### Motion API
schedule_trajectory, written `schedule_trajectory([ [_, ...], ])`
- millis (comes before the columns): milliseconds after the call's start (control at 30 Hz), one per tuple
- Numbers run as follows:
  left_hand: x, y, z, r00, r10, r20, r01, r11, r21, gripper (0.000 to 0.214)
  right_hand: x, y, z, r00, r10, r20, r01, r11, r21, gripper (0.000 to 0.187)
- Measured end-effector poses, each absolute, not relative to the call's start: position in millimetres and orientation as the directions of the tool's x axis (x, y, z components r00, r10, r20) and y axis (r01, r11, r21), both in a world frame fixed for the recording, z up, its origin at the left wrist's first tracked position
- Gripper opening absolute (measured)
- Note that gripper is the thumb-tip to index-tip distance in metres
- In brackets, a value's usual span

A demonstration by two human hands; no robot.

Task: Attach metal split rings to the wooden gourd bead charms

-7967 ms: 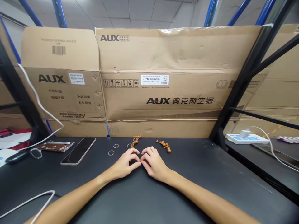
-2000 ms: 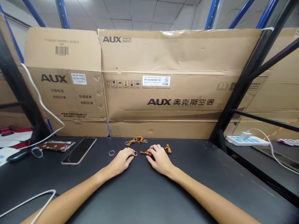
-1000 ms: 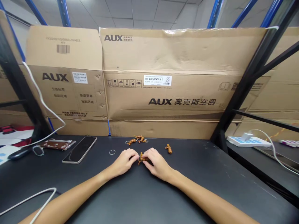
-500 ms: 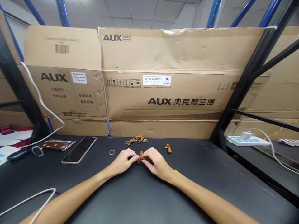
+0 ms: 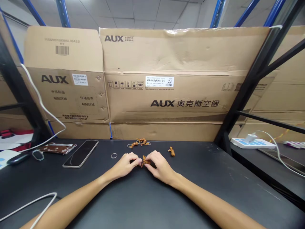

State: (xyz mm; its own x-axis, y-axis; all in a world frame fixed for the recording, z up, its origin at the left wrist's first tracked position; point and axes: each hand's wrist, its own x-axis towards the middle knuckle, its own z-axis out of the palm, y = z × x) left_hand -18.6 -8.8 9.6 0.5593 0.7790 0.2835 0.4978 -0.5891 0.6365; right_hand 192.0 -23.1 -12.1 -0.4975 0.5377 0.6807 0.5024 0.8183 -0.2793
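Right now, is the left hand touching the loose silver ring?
Apart: the head view shows black tabletop between the left hand and the loose silver ring.

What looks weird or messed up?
The white cable at bottom left: it crosses in front of the left forearm, maybe in the way. The cardboard behind the desk is creased. Nothing looks spilled. The charm between the left hand and right hand is partly hidden.

Looks out from the wearer's head, forward and down along both arms (image 5: 81,198) to the left grip (image 5: 128,164) and right grip (image 5: 159,166), low and central in a wide view. Faces the printed cardboard (image 5: 181,92) nearly square-on, close enough to read its larger lettering, and reaches from the near tabletop (image 5: 133,203) up to the ceiling (image 5: 143,12).
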Motion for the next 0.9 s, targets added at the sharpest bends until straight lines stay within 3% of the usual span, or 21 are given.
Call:
schedule_trajectory([
  [400, -20.5, -4.0, 6.5, 0.560, 0.784, 0.268, 0.483, -0.572, 0.663, 0.041, 191.8, -22.4, -12.9, -0.482, 0.551, 0.682, 0.530, 0.802, -0.273, 0.009],
  [600, -19.7, -5.2, 7.1, 0.559, 0.782, 0.275, 0.400, -0.545, 0.737, 0.036, 192.4, -24.0, -11.2, -0.515, 0.514, 0.686, 0.488, 0.834, -0.258, 0.022],
  [900, -18.0, -7.7, 9.7, 0.547, 0.793, 0.268, 0.436, -0.543, 0.717, 0.037, 192.4, -23.8, -15.2, -0.476, 0.571, 0.669, 0.440, 0.813, -0.381, 0.015],
])
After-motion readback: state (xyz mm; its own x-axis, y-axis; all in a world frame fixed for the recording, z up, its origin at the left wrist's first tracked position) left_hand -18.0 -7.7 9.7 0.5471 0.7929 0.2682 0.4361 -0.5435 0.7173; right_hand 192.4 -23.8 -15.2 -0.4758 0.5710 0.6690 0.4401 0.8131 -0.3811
